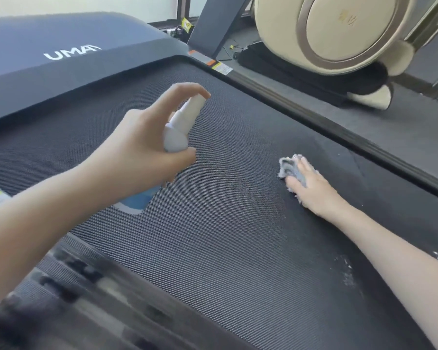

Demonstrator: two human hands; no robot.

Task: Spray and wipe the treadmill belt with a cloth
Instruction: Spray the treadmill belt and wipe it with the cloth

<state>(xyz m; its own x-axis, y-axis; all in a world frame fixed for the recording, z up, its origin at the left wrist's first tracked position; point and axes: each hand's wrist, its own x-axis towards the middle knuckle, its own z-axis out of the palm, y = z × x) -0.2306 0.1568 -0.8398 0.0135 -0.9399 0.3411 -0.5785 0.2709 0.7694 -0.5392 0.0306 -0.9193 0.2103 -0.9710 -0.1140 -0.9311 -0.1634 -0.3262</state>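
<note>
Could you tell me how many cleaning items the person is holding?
2: a spray bottle in the left hand, raised above the belt, and a cloth under the right hand, pressed on it.

White "UMA" lettering stands on the treadmill's motor cover (68, 44).

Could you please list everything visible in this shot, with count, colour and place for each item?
Textured treadmill belt: one, black, fills the centre of the view; white specks near the right forearm.
Treadmill motor cover: one, dark grey with white lettering, top left.
Ribbed side rail: one, dark grey, along the belt's far edge.
Warning stickers: a few, orange, yellow and white, at the rail's top end.
Round-sided exercise machine: one, cream with bronze ring, top right.
Slim spray bottle: one, white with blue lower part, held above the belt.
Crumpled fuzzy cloth: one, grey, on the belt.
Left hand: grip closed on the bottle, forefinger on the nozzle.
Right hand: pressing the cloth down.
</note>
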